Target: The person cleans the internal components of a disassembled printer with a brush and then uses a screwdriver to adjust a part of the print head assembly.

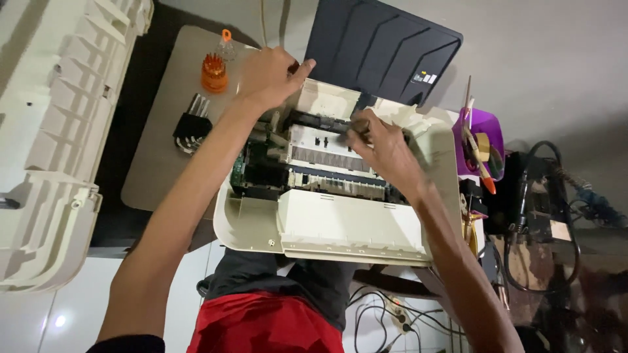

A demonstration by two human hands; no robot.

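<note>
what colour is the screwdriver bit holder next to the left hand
Orange, seen in the head view, just beside the left hand.

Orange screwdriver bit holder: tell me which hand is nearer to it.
Left. The left hand grips the printer's back edge just right of the orange bit holder; the right hand works farther right, inside the printer.

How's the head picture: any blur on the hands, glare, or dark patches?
Head view: right hand slightly motion-blurred over the printer; left hand sharper. Right side around the cables lies in deep shadow. Small glare spot on the floor tile; wide-angle bending at the edges.
</note>
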